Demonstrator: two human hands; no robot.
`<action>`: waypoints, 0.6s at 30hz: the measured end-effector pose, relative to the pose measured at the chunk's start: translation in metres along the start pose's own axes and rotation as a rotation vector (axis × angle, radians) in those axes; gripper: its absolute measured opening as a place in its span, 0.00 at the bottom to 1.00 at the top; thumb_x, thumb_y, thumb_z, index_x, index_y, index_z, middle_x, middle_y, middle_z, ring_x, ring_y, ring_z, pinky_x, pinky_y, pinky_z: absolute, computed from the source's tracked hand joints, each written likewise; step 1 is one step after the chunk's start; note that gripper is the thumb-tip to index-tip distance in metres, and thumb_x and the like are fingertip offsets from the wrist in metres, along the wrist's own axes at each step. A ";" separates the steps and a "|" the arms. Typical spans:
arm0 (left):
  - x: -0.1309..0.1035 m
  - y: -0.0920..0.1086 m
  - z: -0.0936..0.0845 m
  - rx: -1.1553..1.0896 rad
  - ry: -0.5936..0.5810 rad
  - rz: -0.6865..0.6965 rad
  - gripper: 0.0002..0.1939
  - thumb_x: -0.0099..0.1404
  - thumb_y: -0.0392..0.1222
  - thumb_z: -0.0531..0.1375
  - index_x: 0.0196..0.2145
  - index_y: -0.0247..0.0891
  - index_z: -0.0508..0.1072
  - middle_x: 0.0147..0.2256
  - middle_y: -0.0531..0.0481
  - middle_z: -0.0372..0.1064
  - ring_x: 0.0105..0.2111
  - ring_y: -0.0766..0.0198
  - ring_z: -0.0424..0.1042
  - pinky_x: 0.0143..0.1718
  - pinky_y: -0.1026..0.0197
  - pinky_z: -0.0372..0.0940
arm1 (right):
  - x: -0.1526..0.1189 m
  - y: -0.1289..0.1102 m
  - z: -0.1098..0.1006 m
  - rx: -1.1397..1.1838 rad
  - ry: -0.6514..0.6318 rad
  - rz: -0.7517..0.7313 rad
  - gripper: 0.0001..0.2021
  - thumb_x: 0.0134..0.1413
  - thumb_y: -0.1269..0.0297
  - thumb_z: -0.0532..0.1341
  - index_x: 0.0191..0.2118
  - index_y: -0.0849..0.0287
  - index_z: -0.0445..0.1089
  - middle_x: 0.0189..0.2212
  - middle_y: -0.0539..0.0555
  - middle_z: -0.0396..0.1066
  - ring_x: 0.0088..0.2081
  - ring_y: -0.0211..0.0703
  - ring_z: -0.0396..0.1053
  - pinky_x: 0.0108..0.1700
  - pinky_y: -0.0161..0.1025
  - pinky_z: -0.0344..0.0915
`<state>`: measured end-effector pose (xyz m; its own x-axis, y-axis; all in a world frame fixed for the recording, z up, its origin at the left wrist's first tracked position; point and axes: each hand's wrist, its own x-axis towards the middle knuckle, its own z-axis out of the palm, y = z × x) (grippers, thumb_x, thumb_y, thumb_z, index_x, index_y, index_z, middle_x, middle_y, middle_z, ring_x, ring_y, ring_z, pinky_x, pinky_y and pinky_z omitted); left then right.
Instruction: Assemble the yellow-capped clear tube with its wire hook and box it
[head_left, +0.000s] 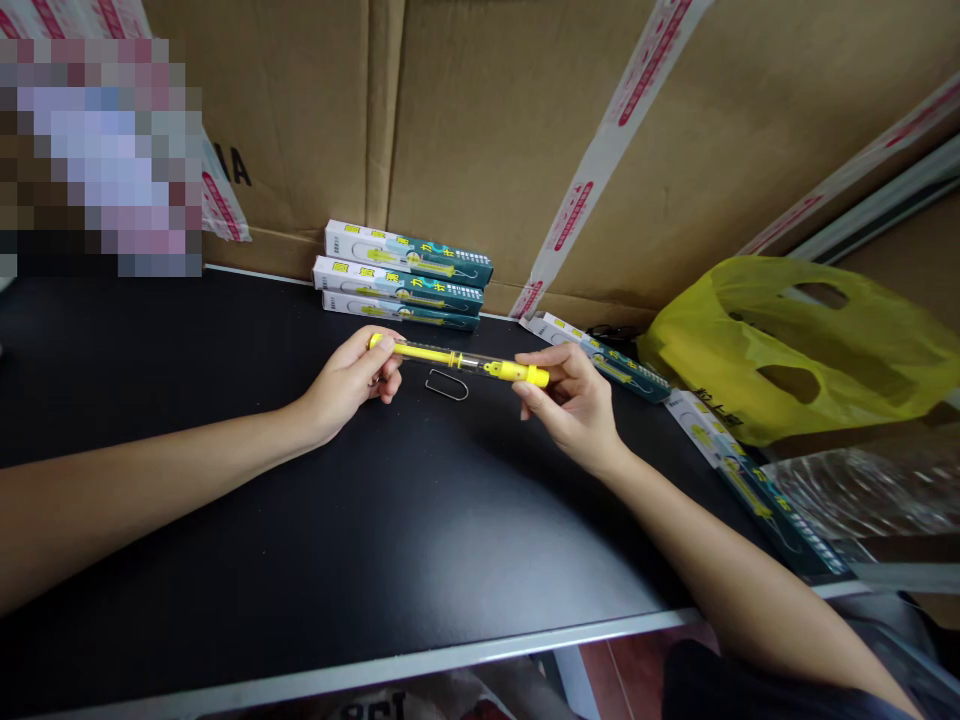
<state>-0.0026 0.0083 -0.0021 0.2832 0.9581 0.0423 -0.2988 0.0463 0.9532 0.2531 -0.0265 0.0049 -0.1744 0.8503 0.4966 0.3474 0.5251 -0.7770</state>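
Note:
A yellow spring scale [471,362] with a clear tube is held level above the black table. My left hand [352,385] pinches its left end between thumb and fingers. At the other end, my right hand [574,405] grips the yellow cap with thumb and fingertips. Through the clear part I can see yellow inner pieces. Just below the tube, a bent metal wire loop [447,385] lies on the tabletop, apart from both hands.
Several printed spring scale boxes [405,280] are stacked against a large cardboard box [480,130]. Two more boxes [750,480] lie at the right, near a yellow plastic bag [862,340] and clear plastic wrap [862,490]. The table's light front edge [420,660] runs below.

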 end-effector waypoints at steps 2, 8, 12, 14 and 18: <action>0.000 0.000 0.000 -0.005 -0.003 -0.001 0.05 0.71 0.37 0.51 0.37 0.35 0.65 0.24 0.57 0.58 0.21 0.72 0.62 0.23 0.69 0.59 | 0.000 -0.002 0.001 0.036 -0.005 0.022 0.11 0.56 0.58 0.66 0.43 0.52 0.67 0.25 0.47 0.67 0.18 0.33 0.62 0.17 0.34 0.61; -0.001 0.001 0.000 -0.004 -0.008 -0.002 0.06 0.71 0.37 0.51 0.37 0.35 0.66 0.24 0.57 0.58 0.21 0.72 0.62 0.23 0.69 0.59 | 0.000 -0.001 -0.001 0.024 0.001 0.033 0.12 0.54 0.56 0.67 0.41 0.53 0.68 0.22 0.46 0.66 0.16 0.32 0.57 0.16 0.34 0.53; -0.002 0.001 0.001 -0.005 0.000 0.001 0.05 0.71 0.37 0.51 0.37 0.35 0.65 0.24 0.57 0.57 0.21 0.72 0.62 0.23 0.69 0.59 | 0.004 -0.001 -0.003 -0.110 0.053 -0.045 0.11 0.52 0.59 0.68 0.41 0.54 0.73 0.24 0.47 0.66 0.20 0.33 0.58 0.20 0.34 0.55; -0.002 0.000 0.001 -0.006 0.001 0.003 0.05 0.71 0.37 0.51 0.37 0.35 0.65 0.24 0.57 0.57 0.21 0.72 0.62 0.23 0.69 0.59 | 0.006 -0.001 -0.005 -0.188 0.077 -0.136 0.10 0.51 0.61 0.69 0.40 0.54 0.74 0.27 0.49 0.68 0.24 0.35 0.60 0.22 0.34 0.58; -0.001 0.000 0.000 0.002 -0.003 0.003 0.06 0.71 0.37 0.50 0.37 0.35 0.65 0.24 0.57 0.57 0.21 0.73 0.62 0.23 0.69 0.59 | 0.007 -0.001 -0.005 -0.254 0.078 -0.228 0.09 0.52 0.62 0.68 0.40 0.54 0.75 0.32 0.52 0.70 0.31 0.39 0.65 0.28 0.37 0.65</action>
<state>-0.0029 0.0072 -0.0026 0.2854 0.9573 0.0461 -0.2976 0.0427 0.9537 0.2564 -0.0209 0.0113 -0.2060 0.7018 0.6819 0.5273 0.6667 -0.5268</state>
